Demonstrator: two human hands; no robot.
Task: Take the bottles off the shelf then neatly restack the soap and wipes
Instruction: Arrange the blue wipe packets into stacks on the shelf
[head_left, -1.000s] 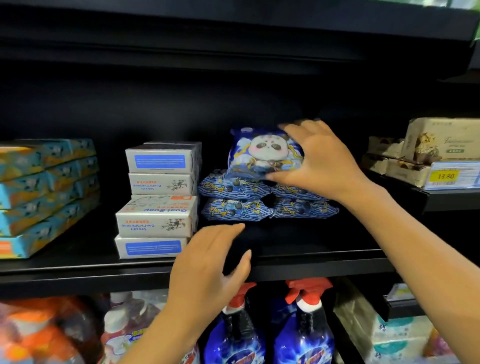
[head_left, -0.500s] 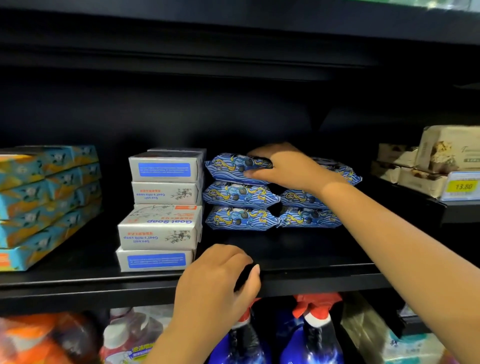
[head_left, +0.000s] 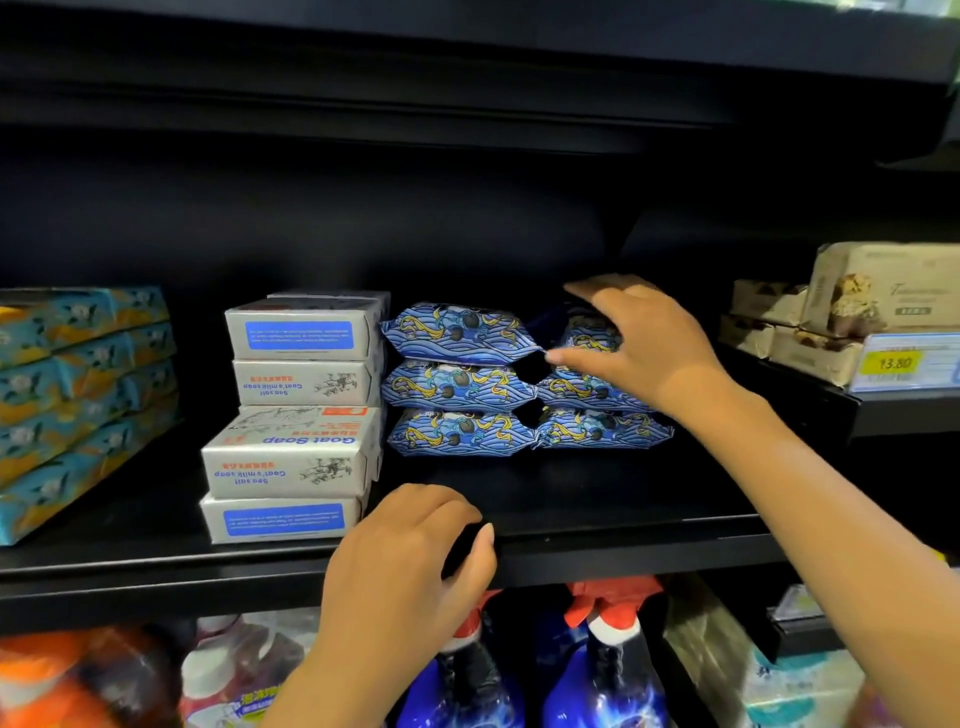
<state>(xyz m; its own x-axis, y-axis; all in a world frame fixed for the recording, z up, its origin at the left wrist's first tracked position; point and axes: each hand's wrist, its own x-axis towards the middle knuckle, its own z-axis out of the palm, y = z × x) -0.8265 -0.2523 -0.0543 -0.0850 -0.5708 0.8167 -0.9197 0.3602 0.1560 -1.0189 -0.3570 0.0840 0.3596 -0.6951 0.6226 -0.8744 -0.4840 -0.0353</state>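
Grey goat soap boxes (head_left: 296, 415) stand in a stack of several on the black shelf (head_left: 597, 499), the lower ones jutting forward. To their right lie blue patterned wipes packs (head_left: 457, 379) in two columns, three high. My right hand (head_left: 644, 348) reaches over the top right pack (head_left: 589, 330), fingers spread above it and thumb at its front edge, holding it. Down at the shelf's front edge my left hand (head_left: 405, 561) rests with loosely curled fingers and holds nothing.
Teal and orange boxes (head_left: 78, 395) are stacked at the left. Beige boxes (head_left: 857, 306) and a yellow price tag (head_left: 893, 361) sit on a raised shelf at the right. Blue spray bottles with red triggers (head_left: 605, 675) stand on the shelf below.
My right hand laid the panda-faced pack flat on the left column, then moved right onto the top right pack. My left hand came down and curled on the shelf edge.
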